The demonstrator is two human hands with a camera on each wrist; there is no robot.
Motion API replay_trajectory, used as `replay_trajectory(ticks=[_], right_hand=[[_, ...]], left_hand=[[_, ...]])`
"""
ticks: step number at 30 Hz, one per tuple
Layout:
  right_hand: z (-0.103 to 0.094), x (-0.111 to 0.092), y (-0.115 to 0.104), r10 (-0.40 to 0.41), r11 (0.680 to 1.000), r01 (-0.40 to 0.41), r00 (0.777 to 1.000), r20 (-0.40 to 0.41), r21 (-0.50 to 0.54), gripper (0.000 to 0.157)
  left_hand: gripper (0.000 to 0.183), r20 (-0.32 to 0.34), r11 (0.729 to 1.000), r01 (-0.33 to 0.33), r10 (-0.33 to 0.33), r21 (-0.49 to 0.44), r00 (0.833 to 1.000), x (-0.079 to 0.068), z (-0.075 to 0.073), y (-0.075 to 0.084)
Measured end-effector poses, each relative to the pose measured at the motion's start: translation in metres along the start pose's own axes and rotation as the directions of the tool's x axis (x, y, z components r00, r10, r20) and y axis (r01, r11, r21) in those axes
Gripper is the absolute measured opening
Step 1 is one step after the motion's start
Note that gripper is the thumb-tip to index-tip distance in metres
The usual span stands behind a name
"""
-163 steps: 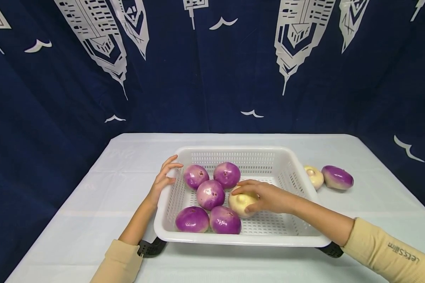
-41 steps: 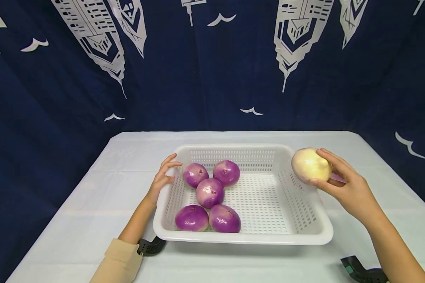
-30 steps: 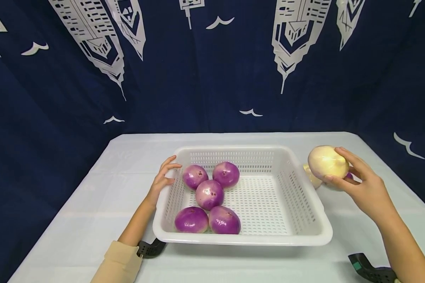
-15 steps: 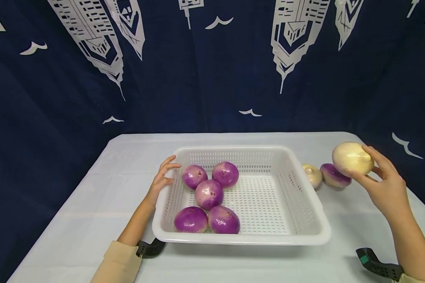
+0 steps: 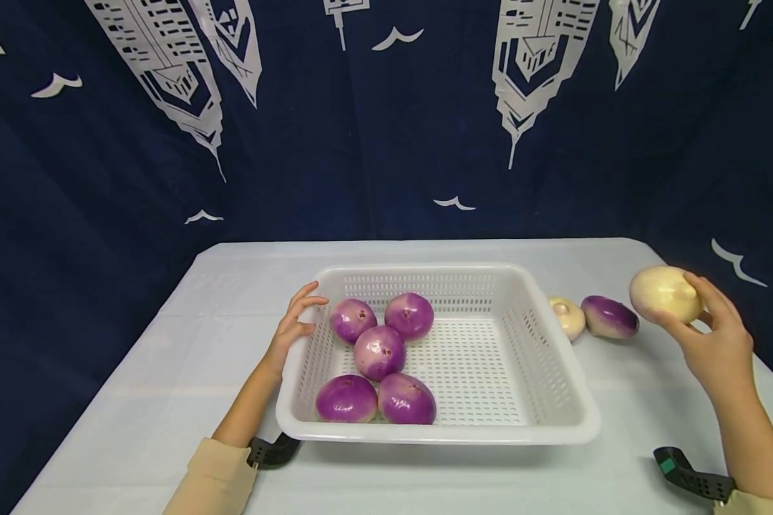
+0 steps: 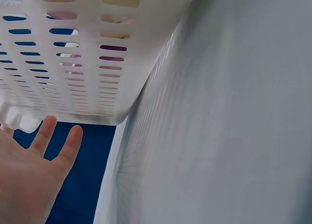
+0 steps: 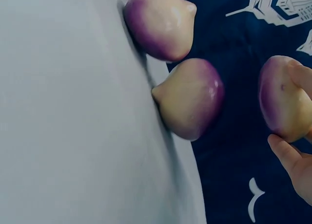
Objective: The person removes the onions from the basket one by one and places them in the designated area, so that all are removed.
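My right hand holds a turnip between thumb and fingers, its pale side facing up, above the table's right side. Purple skin shows on that turnip's other side in the right wrist view. Just left of it on the table lie a pale-topped turnip and a purple turnip, side by side. At the white basket's left rim is my left hand, fingers spread and nearly straight. Several purple turnips sit in the basket's left half.
A white cloth covers the table, and a dark blue curtain with white prints hangs behind it. Black camera straps are worn on both wrists.
The pale turnip has left the basket in my right hand, passing over the right rim and further right, lately a little lower. My left hand has stayed at the left rim.
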State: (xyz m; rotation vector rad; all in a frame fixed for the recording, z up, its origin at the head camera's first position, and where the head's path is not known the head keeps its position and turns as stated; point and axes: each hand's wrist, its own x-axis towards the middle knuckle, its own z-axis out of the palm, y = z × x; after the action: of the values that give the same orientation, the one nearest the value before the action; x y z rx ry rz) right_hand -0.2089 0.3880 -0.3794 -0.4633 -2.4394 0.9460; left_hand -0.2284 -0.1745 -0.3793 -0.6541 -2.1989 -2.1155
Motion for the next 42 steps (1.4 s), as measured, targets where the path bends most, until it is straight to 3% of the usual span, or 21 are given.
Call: replay_trajectory(ticks=[3,5,7,12,15,25,30,42], right_hand=[[0.013,0.022,0.044,0.005,1.0,-0.005,1.0,-0.009,-0.019,0.068],[0.017,0.028,0.059,0.01,1.0,-0.01,1.0,0.01,-0.01,0.068],[0.014,0.023,0.054,0.029,0.999,-0.029,0.999,0.042,0.012,0.068],[-0.001,-0.007,0.008,0.071,0.996,-0.076,0.991,0.11,0.048,0.07],[-0.002,-0.011,0.002,0.095,0.993,-0.103,0.988,0.123,0.056,0.071],[0.006,-0.009,0.025,0.119,0.988,-0.133,0.981,0.152,0.084,0.072],[0.009,-0.007,0.035,0.135,0.985,-0.154,0.968,0.21,0.076,0.069],[0.011,-0.005,0.039,0.181,0.969,-0.214,0.957,0.228,0.127,0.066]], left_hand=[[0.046,-0.001,1.0,0.001,-0.001,0.0,1.0,0.0,0.0,0.0],[0.046,0.0,1.0,0.0,0.0,-0.007,1.0,0.001,0.0,0.0],[0.046,0.001,1.0,-0.004,0.004,-0.013,1.0,0.001,0.0,0.0],[0.045,0.0,1.0,-0.011,0.011,0.009,1.0,0.003,-0.001,-0.002],[0.047,0.0,1.0,-0.012,0.012,0.023,1.0,0.003,-0.001,-0.003],[0.046,-0.001,1.0,-0.014,0.014,-0.011,1.0,0.002,0.0,-0.003],[0.046,0.003,1.0,-0.01,0.01,-0.024,1.0,0.001,0.0,-0.003],[0.045,-0.006,1.0,-0.016,0.016,0.005,1.0,0.001,-0.001,-0.003]])
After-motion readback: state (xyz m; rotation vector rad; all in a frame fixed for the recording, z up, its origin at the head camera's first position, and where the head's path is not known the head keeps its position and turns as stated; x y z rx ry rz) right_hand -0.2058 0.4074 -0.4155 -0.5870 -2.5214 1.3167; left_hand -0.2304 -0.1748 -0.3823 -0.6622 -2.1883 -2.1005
